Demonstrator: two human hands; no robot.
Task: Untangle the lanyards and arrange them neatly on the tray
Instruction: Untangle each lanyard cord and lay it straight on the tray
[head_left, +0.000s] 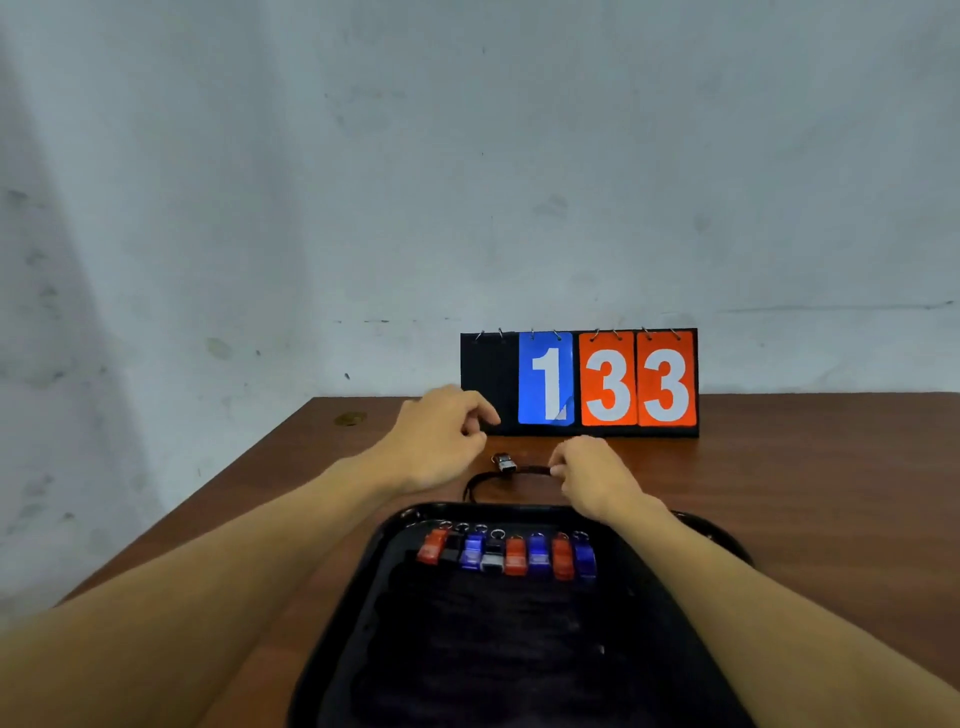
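Right hand (592, 478) pinches lanyard (532, 470) beyond tray (382, 535); left hand (441, 441) curled, seemingly empty.

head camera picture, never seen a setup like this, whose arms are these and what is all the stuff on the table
No machine here: the one picture comes from a camera on a person's head, looking down at their own bare arms. On the brown table sits a black tray with a row of red, blue and black clips across it. Beyond the tray lies a loose black lanyard; the right hand pinches it. The left hand hovers nearby, fingers curled; whether it holds anything is unclear. The flip board behind reads 1 33.
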